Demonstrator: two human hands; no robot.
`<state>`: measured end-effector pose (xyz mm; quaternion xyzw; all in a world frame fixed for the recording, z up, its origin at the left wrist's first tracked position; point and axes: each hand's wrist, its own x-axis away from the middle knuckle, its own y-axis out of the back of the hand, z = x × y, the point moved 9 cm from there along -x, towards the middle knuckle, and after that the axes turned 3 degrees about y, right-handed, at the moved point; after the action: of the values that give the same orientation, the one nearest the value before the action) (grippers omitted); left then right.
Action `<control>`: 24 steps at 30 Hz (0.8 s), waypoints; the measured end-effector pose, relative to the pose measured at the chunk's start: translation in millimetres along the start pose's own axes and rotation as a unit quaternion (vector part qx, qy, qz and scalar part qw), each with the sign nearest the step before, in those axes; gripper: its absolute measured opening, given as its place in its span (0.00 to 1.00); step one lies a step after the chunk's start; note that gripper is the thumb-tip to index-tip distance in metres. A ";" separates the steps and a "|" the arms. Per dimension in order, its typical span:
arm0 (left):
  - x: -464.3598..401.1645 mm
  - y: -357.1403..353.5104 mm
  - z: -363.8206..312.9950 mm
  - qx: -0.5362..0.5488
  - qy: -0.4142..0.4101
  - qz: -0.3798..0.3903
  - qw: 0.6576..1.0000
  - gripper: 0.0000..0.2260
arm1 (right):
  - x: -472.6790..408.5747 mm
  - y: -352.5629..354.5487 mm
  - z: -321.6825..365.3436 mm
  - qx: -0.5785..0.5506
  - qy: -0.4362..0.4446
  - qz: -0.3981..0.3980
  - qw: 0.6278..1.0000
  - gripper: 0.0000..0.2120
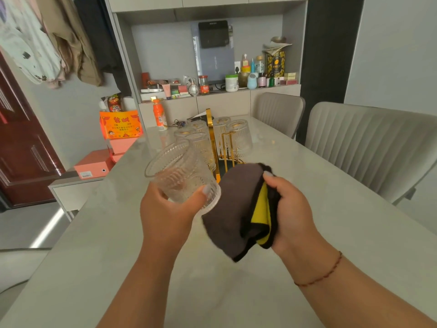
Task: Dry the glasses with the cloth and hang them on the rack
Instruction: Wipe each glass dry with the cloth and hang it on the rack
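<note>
1. Two hands of yours are busy above the pale marble-look table (307,233): your left hand (165,209) grips a ribbed clear glass (179,171), thumb curled across its base end and the other fingers wrapped behind it, the open mouth tilted up and to the left.
2. Your right hand (290,209) pinches a folded grey cloth (234,209) with a yellow inner face, thumb pressed on top and fingers curled under; the cloth lies just beside the glass base, and you cannot tell whether they touch.
3. Directly behind the glass and cloth stands the gold rack (214,143), with several ribbed glasses (238,136) hanging upside down on its pegs; the held glass partly hides the nearest ones.
4. An orange bottle (159,114) and a bunch of keys (177,124) sit at the table's far end, left of the rack.
5. Two grey padded chairs (369,143) line the right edge.
6. An orange printed box (119,124) carries red characters too small to read; the yellow tin (275,63) and jars on the shelf also bear illegible labels.
</note>
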<state>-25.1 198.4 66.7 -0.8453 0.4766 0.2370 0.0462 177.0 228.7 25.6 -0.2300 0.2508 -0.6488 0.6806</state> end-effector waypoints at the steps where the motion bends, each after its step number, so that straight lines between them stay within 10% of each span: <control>1: -1.1 -2.7 2.7 -0.012 0.012 0.017 1.000 0.28 | -1.1 1.2 7.1 -0.012 0.027 0.000 1.000 0.13; 6: 11.1 -41.1 26.0 0.039 0.128 0.199 0.971 0.41 | 3.7 3.1 37.0 0.056 0.166 -0.005 0.985 0.11; 12: 39.2 -73.4 19.9 0.158 0.175 0.395 0.888 0.30 | 10.6 -18.9 39.1 0.176 0.204 0.089 0.959 0.13; 17: 45.8 -75.6 23.7 0.324 0.280 0.417 0.802 0.37 | 13.8 -38.2 32.1 0.263 0.190 0.190 0.927 0.09; 24: 49.6 -74.1 23.1 0.340 0.334 0.351 0.806 0.17 | 5.3 -23.3 40.2 0.302 0.247 0.069 0.918 0.06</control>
<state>49.5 206.6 13.3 -0.5770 0.7770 -0.2377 0.0824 185.0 221.7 71.0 0.1719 0.2181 -0.6814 0.6772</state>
